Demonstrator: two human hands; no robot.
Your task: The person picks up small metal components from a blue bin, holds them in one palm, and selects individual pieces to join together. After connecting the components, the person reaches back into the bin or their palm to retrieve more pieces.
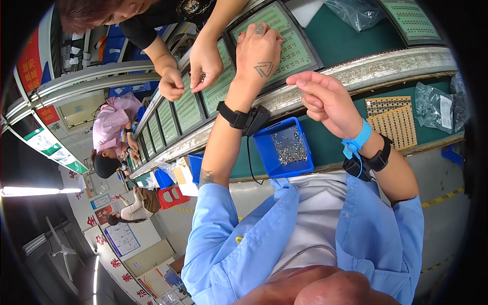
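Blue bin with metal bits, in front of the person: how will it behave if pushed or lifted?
Bin is probably stiff: its walls look straight and moulded. The metal bits look loose and cover only part of its floor, so tilting would likely slide them. It sits near the bench edge, so pushing that way might tip it.

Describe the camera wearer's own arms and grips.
Light blue sleeves end near the elbows. The left grip, a bare hand, has a triangular tattoo on its back; others mark the knuckles and forearm. Black straps hold black boxes near both wrists, with a dark cable below the left box. The right grip, also bare, wears a bright blue wristband.
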